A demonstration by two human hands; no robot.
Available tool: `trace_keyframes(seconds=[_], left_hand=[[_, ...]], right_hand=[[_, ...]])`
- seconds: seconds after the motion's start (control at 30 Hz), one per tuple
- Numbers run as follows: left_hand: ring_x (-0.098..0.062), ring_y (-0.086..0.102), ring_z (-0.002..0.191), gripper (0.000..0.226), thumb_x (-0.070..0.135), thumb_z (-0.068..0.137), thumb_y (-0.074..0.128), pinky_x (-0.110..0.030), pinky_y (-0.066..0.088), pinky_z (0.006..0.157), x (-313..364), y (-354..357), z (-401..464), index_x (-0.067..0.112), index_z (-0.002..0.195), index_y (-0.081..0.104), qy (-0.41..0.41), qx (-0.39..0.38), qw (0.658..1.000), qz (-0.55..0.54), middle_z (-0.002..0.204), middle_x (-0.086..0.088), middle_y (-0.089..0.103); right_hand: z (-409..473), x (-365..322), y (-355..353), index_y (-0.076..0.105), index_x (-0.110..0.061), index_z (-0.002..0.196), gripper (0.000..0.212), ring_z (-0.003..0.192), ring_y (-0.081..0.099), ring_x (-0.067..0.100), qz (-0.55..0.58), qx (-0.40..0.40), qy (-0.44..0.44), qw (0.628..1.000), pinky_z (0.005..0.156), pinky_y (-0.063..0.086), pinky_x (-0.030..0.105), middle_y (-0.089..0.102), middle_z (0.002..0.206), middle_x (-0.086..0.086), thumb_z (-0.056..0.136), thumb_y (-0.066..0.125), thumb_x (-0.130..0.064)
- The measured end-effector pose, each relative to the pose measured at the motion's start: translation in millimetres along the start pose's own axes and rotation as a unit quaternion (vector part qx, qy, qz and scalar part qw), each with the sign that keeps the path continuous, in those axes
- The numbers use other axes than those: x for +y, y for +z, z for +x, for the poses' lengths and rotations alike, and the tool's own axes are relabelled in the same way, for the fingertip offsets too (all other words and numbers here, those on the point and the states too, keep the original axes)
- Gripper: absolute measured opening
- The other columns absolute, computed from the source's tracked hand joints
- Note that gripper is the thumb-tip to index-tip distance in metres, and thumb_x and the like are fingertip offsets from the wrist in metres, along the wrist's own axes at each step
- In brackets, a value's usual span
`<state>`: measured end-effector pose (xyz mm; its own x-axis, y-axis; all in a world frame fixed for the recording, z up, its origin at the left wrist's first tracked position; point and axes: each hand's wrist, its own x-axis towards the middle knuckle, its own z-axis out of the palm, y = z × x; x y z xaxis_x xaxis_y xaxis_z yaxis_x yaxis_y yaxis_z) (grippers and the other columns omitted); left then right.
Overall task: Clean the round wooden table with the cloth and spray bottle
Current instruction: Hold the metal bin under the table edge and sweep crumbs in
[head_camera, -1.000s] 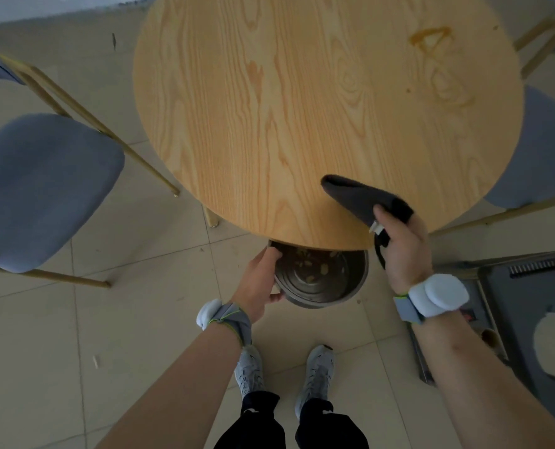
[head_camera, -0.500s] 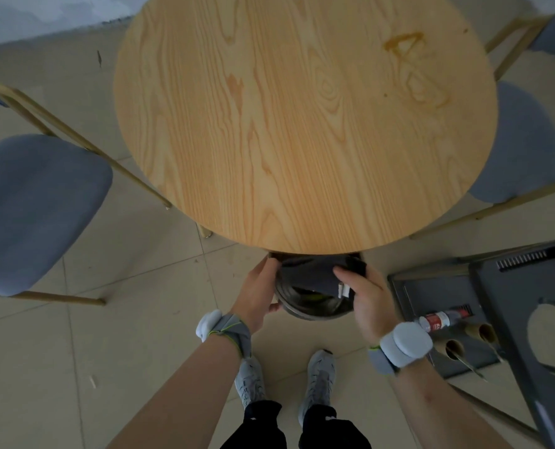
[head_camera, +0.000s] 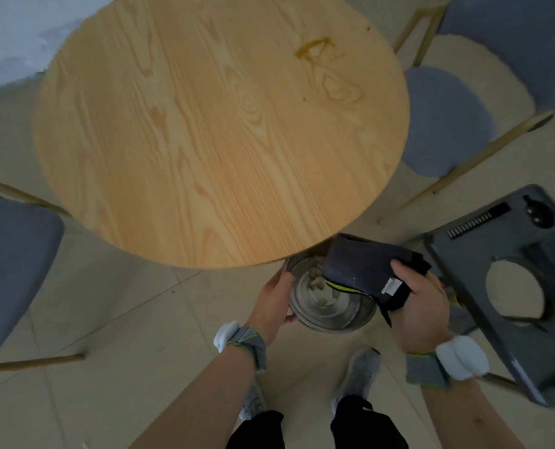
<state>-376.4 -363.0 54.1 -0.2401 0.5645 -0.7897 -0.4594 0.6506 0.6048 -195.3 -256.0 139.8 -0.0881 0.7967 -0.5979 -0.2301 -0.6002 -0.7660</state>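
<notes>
You stand at near edge of round wooden table (head_camera: 217, 131). Your right hand (head_camera: 422, 306) grips dark cloth (head_camera: 363, 270) over metal bowl (head_camera: 328, 306); your left hand (head_camera: 269, 303) holds bowl rim. Crumbs in bowl. Brown stain (head_camera: 318, 50) far beyond right hand remains. Spray bottle not visible.

- right hand (head_camera: 422, 306) grips dark cloth (head_camera: 366, 270), bunched over metal bowl (head_camera: 328, 306)
- left hand (head_camera: 272, 306) on the bowl's left rim, just below the near edge of the round wooden table (head_camera: 204, 140)
- crumbs in bowl
- brown stain (head_camera: 318, 53) on far right of tabletop
- grey chairs (head_camera: 13, 264) on both sides
</notes>
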Motion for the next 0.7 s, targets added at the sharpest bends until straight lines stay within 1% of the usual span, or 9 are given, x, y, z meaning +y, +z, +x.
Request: trace_keyframes(seconds=[0.07, 0.17, 0.23, 0.3, 0.37, 0.5, 0.57, 0.63, 0.7], left_hand=[[-0.015, 0.069, 0.081, 0.031, 0.057, 0.085, 0.045, -0.024, 0.056, 0.057, -1, 15, 3, 0.045, 0.097, 0.07, 0.005, -0.009, 1.0, 0.014, 0.081, 0.012, 0.075], [-0.015, 0.071, 0.089, 0.034, 0.051, 0.096, 0.043, -0.021, 0.056, 0.058, 0, 49, 12, 0.041, 0.12, 0.064, 0.012, -0.016, 0.999, 0.037, 0.093, 0.013, 0.076], [-0.016, 0.071, 0.09, 0.036, 0.046, 0.099, 0.042, -0.024, 0.057, 0.061, 4, 82, 18, 0.04, 0.129, 0.06, 0.019, -0.027, 0.998, 0.061, 0.102, 0.009, 0.075], [-0.012, 0.072, 0.088, 0.036, 0.043, 0.1, 0.042, -0.026, 0.059, 0.065, 6, 122, 24, 0.042, 0.132, 0.057, 0.029, -0.045, 0.995, 0.088, 0.104, 0.011, 0.075], [-0.011, 0.073, 0.092, 0.037, 0.044, 0.099, 0.043, -0.03, 0.062, 0.073, 9, 150, 28, 0.045, 0.133, 0.056, 0.042, -0.05, 0.993, 0.101, 0.103, 0.016, 0.075], [-0.025, 0.064, 0.115, 0.054, 0.052, 0.082, 0.045, -0.048, 0.054, 0.101, 19, 226, 42, 0.036, 0.131, 0.061, 0.057, -0.065, 0.986, 0.146, 0.119, 0.005, 0.072], [-0.028, 0.058, 0.124, 0.06, 0.054, 0.077, 0.044, -0.052, 0.046, 0.109, 22, 267, 51, 0.032, 0.131, 0.059, 0.054, -0.068, 0.979, 0.186, 0.13, -0.002, 0.066], [-0.025, 0.06, 0.118, 0.057, 0.054, 0.078, 0.045, -0.045, 0.049, 0.104, 25, 316, 59, 0.039, 0.131, 0.059, 0.057, -0.096, 0.97, 0.215, 0.128, 0.003, 0.068], [-0.02, 0.067, 0.107, 0.052, 0.049, 0.081, 0.049, -0.037, 0.055, 0.089, 27, 330, 68, 0.043, 0.131, 0.059, 0.05, -0.111, 0.97, 0.212, 0.117, 0.01, 0.071]], right_hand=[[3, -6, -8, 0.065, -0.011, 0.125, 0.031, 0.109, 0.068, 0.032, 0.004, 0.022, 0.0, 1.0, 0.097, 0.051, 0.047, 0.073, 0.116, 0.011, 0.096, 0.058, -0.014], [13, -17, -35, 0.073, -0.011, 0.113, 0.025, 0.106, 0.071, 0.031, 0.04, 0.028, -0.002, 0.999, 0.093, 0.058, 0.043, 0.075, 0.114, 0.013, 0.098, 0.054, -0.013], [26, -29, -64, 0.068, -0.008, 0.124, 0.03, 0.111, 0.068, 0.033, 0.069, 0.059, 0.002, 0.996, 0.098, 0.055, 0.045, 0.071, 0.121, 0.016, 0.098, 0.055, -0.013], [36, -48, -98, 0.061, -0.006, 0.132, 0.036, 0.109, 0.07, 0.023, 0.094, 0.087, -0.005, 0.992, 0.098, 0.053, 0.039, 0.075, 0.116, 0.004, 0.097, 0.058, -0.013], [46, -60, -119, 0.065, -0.006, 0.125, 0.03, 0.093, 0.073, 0.005, 0.112, 0.068, -0.009, 0.991, 0.087, 0.055, 0.026, 0.078, 0.098, -0.015, 0.097, 0.057, -0.012], [69, -88, -181, 0.067, -0.008, 0.122, 0.03, 0.097, 0.075, 0.024, 0.106, 0.126, -0.017, 0.986, 0.078, 0.061, 0.032, 0.078, 0.108, 0.007, 0.093, 0.062, -0.014], [81, -105, -212, 0.064, -0.005, 0.128, 0.036, 0.106, 0.071, 0.029, 0.112, 0.154, -0.033, 0.981, 0.089, 0.059, 0.037, 0.074, 0.116, 0.012, 0.093, 0.061, -0.014], [92, -122, -250, 0.067, -0.005, 0.125, 0.033, 0.112, 0.068, 0.033, 0.135, 0.173, -0.052, 0.974, 0.098, 0.054, 0.042, 0.072, 0.121, 0.015, 0.094, 0.06, -0.014], [99, -128, -262, 0.076, -0.012, 0.111, 0.024, 0.111, 0.069, 0.032, 0.133, 0.174, -0.06, 0.974, 0.096, 0.056, 0.04, 0.075, 0.115, 0.012, 0.094, 0.058, -0.013]])
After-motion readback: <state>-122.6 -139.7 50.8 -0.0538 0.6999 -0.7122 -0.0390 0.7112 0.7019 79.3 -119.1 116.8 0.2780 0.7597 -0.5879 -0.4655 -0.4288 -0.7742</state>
